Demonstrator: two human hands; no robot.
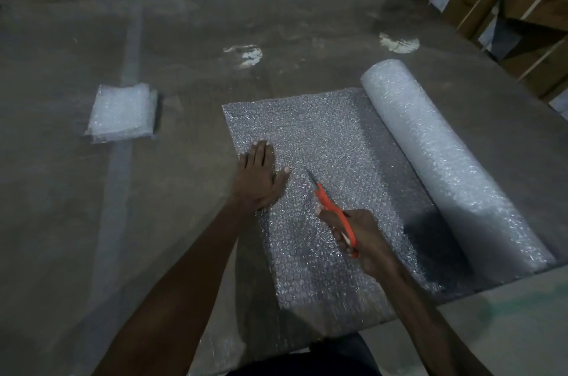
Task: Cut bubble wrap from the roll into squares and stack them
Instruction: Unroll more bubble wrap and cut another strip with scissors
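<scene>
Right hand (362, 237) grasps orange scissors (333, 211), blades over unrolled bubble wrap sheet (322, 136). Left hand (259, 174) flat, fingers straight, pressing sheet's left edge. Roll (445, 160) right; stack of squares (123, 112) far left on bare floor (76, 222).

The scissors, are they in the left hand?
No, the orange scissors are gripped by the right hand, while the left hand lies flat on the bubble wrap.
</scene>
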